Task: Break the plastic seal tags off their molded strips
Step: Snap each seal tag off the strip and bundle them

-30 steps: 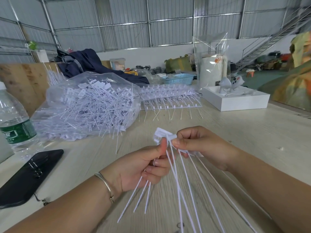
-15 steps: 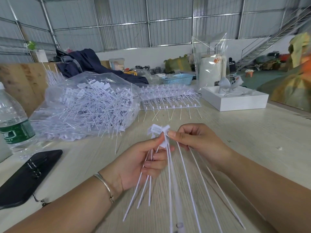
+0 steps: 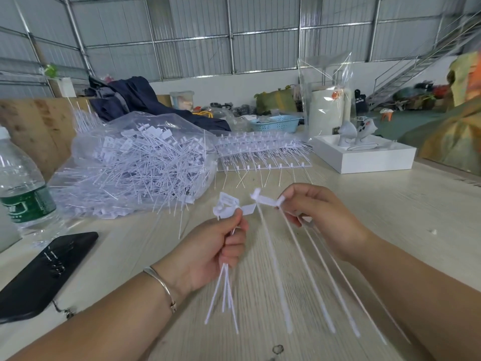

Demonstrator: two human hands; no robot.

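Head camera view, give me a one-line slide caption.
Left hand holds a bundle of separated seal tags while right hand pinches the remaining strip above the wooden table.

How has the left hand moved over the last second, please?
Yes: the left hand drew left, away from the right hand, toward the phone.

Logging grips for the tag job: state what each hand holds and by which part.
Left hand grips a bundle of loose seal tags around their stems, below the heads. Right hand pinches the remaining strip at its head end.

Bright, even daylight; blurry, wide-angle edge warp.
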